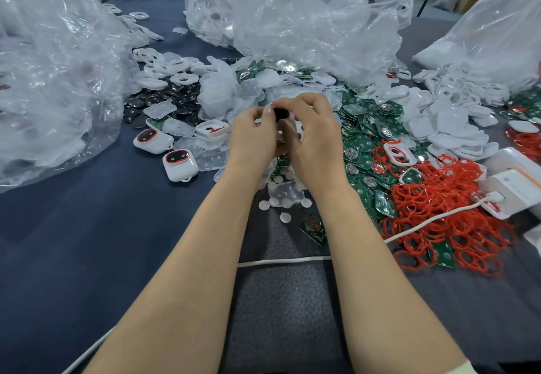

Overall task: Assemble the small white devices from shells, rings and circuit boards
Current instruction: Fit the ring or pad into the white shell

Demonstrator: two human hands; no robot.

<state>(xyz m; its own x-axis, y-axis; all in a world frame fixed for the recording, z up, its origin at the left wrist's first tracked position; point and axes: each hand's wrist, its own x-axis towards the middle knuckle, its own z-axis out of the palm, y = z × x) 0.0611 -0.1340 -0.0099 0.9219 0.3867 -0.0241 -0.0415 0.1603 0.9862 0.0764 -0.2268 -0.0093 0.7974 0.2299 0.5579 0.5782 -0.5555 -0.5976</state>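
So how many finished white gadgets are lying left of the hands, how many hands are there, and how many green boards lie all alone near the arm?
Finished white devices: 2
Hands, left and right, both pinching a small part: 2
Lone green board: 1
Total: 5

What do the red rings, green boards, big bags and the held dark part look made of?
Red rings: likely rubber or silicone; thin matte loops, limp and tangled.
Green boards: rigid circuit board, glossy coat, round metal discs.
Bags: thin clear plastic film, crinkled, with glare.
Dark part, held by left hand and right hand: mostly hidden; cannot tell.
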